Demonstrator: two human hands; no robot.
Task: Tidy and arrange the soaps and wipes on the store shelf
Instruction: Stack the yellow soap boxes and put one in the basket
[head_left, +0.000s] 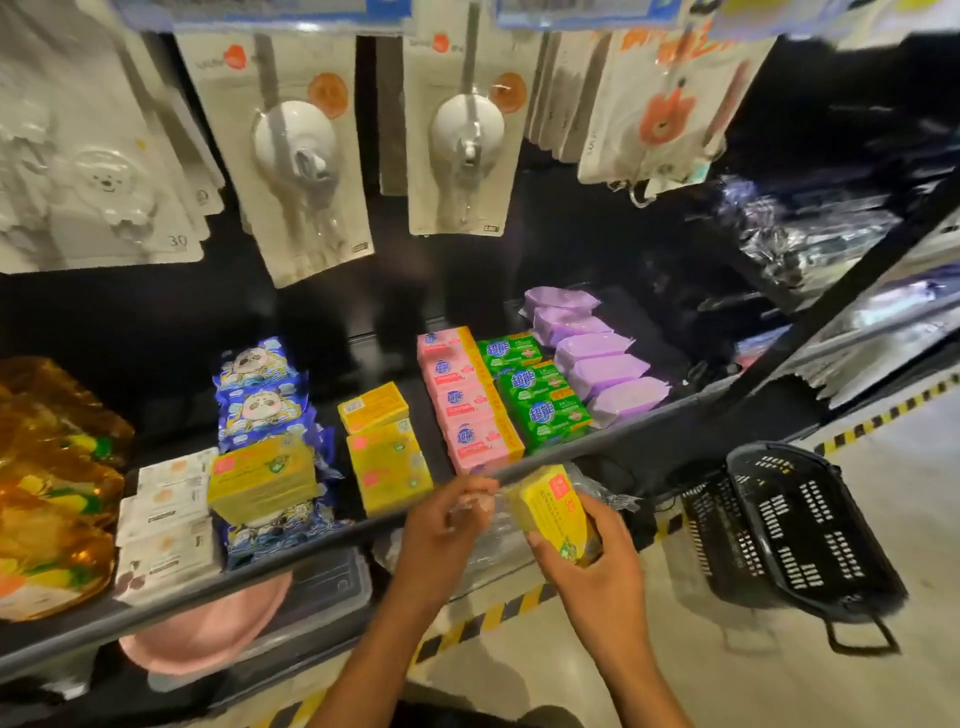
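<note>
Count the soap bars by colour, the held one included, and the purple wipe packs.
Yellow soap bars: 4, one of them in the right hand
Pink soap bars: 4
Green soap bars: 3
Purple wipe packs: 5
Total: 16

— What runs along the shelf, left to right?
— Bags, small cartons, panda packs with one soap box lying on them, a pair of soap boxes front to back, a long soap row, a shorter soap row, then wipe packs.
— And off it?
— Carded hooks hang above and behind. A basket sits on the floor to the right. Before the rim, the right hand holds a soap bar; the left hand pinches the wrap beside it.
</note>
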